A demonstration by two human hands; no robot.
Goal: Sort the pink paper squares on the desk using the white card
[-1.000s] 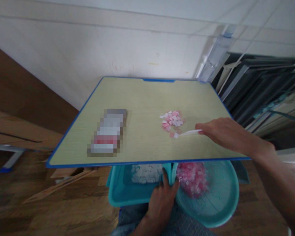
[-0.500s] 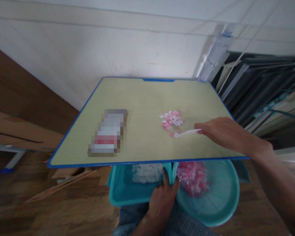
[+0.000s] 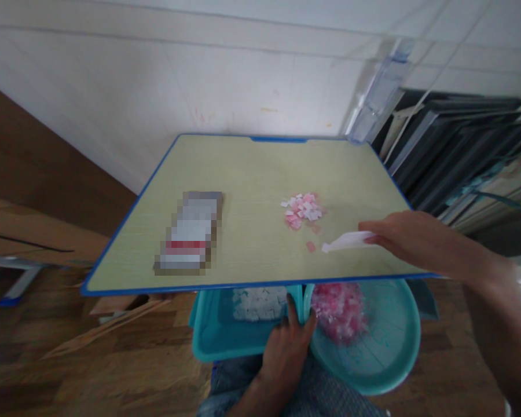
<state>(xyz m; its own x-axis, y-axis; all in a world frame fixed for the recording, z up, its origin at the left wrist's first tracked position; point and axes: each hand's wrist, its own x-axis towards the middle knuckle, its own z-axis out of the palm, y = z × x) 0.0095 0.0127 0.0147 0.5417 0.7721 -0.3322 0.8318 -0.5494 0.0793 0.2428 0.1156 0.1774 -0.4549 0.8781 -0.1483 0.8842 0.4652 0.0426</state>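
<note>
My right hand [image 3: 395,234] is closed on a thin white flat strip [image 3: 351,240], perhaps a plastic card, held low over the folding table [image 3: 243,162]. At its tip is a small white square piece [image 3: 326,248]; I cannot tell whether they touch. Left of the tip lies a pink piece [image 3: 311,247]. Just beyond is a small pile of pink and white square pieces [image 3: 304,209]. Below the front edge, my left hand [image 3: 286,344] has its index finger and thumb on either side of the meeting rims of a teal rectangular tray [image 3: 226,352] and a round teal basin [image 3: 410,353].
White pieces [image 3: 260,304] lie in the tray, and a pink, shiny heap [image 3: 338,313] in the basin. A blurred-out phone-shaped object [image 3: 189,231] rests on the table's left. At right are a clear plastic bottle [image 3: 375,101] and stacked dark panels [image 3: 455,139]. A white wall [image 3: 243,87] stands behind.
My right hand has moved right and slightly nearer with the white strip, which now shows a broader face. The white and pink pieces near its tip have shifted right and nearer. My left hand stays put.
</note>
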